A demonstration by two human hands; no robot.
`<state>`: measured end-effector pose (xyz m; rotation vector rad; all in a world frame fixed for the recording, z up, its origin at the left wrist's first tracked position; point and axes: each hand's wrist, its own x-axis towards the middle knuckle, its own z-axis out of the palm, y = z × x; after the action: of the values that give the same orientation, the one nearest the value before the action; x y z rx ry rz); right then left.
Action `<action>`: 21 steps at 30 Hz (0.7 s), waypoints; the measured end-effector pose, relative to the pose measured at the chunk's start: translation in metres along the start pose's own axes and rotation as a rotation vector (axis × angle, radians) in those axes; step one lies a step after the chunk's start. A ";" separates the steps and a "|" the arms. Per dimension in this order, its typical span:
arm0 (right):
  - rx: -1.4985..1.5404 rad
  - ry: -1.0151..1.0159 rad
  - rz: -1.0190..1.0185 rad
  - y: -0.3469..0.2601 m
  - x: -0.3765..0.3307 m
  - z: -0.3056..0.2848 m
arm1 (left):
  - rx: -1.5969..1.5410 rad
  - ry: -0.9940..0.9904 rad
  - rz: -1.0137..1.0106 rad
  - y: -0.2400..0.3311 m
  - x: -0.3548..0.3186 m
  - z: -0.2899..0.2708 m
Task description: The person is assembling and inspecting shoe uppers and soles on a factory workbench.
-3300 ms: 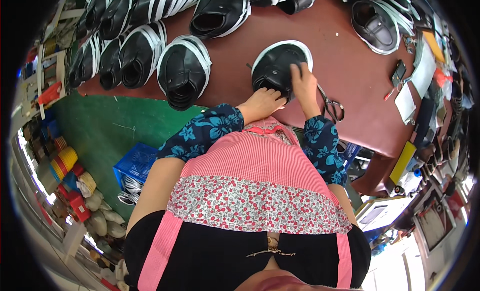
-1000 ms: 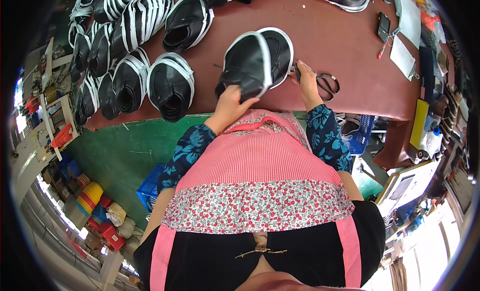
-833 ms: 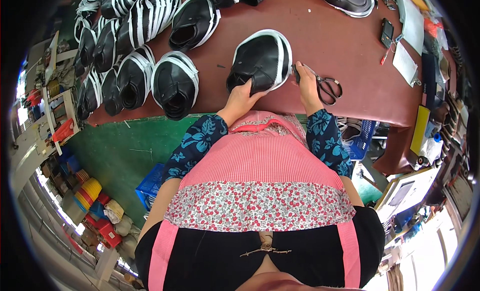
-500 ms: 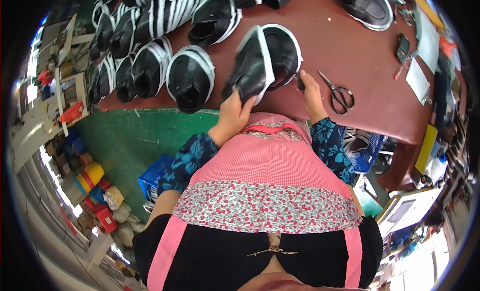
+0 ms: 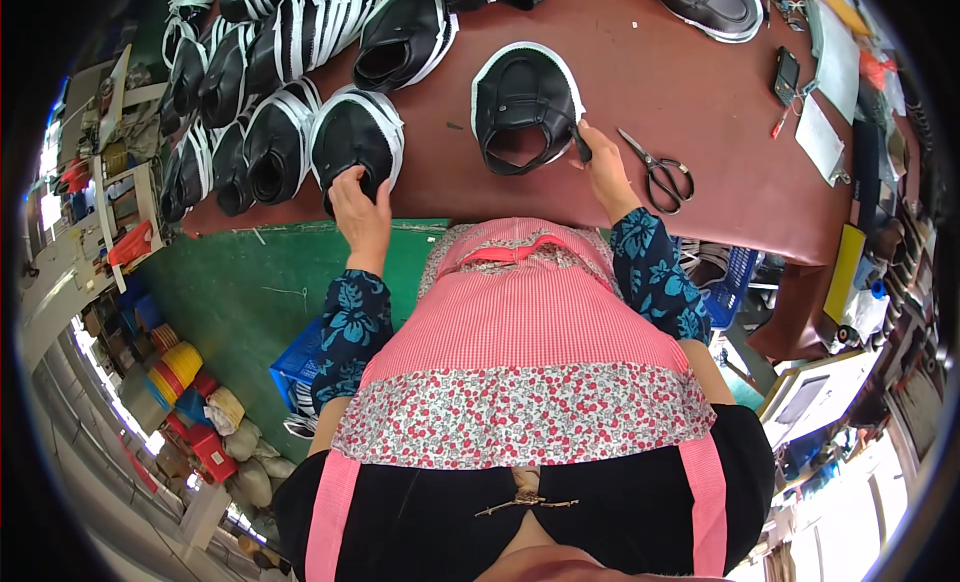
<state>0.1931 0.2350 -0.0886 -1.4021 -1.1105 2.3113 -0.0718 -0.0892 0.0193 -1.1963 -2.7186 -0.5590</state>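
Note:
My left hand (image 5: 362, 214) is at the near end of a black shoe upper (image 5: 357, 132) with a white edge, on the front pile. Its fingers curl over the upper's opening, with the thumb on the right side. In my right hand (image 5: 606, 172) is a slim black-handled tool (image 5: 582, 142), its kind hidden by the fingers. That hand touches or nearly touches the right edge of another black shoe upper (image 5: 522, 94), lying with its opening toward me. Scissors (image 5: 660, 174) with black handles lie just right of my right hand.
Stacked black-and-white shoe uppers (image 5: 310, 32) fill the table's left side. Another upper (image 5: 712, 4) lies at the far right. A dark handheld device (image 5: 786, 77) and white papers (image 5: 822, 147) lie near the right edge of the brown table (image 5: 740, 182). Blue baskets (image 5: 732, 287) stand below.
My left hand has moved left, away from the middle upper, to the front pile. The upper it held is gone from the middle, leaving one there. My right hand has come closer to that one.

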 end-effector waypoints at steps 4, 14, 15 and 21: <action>-0.089 0.002 -0.011 -0.002 -0.018 0.012 | -0.465 -0.218 0.099 0.083 0.020 0.030; -1.041 0.470 -0.745 0.042 0.002 0.008 | -1.362 -0.737 -0.974 0.178 0.031 0.160; -0.856 0.326 -0.536 0.014 -0.009 0.028 | -1.360 -0.727 -0.991 0.172 0.026 0.162; -0.948 0.184 -0.320 0.019 0.012 0.045 | -1.357 -0.745 -0.953 0.178 0.023 0.178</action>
<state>0.1525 0.2065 -0.0981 -1.4687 -2.3082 1.4054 0.0499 0.1041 -0.0892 0.1771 -3.2825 -2.8281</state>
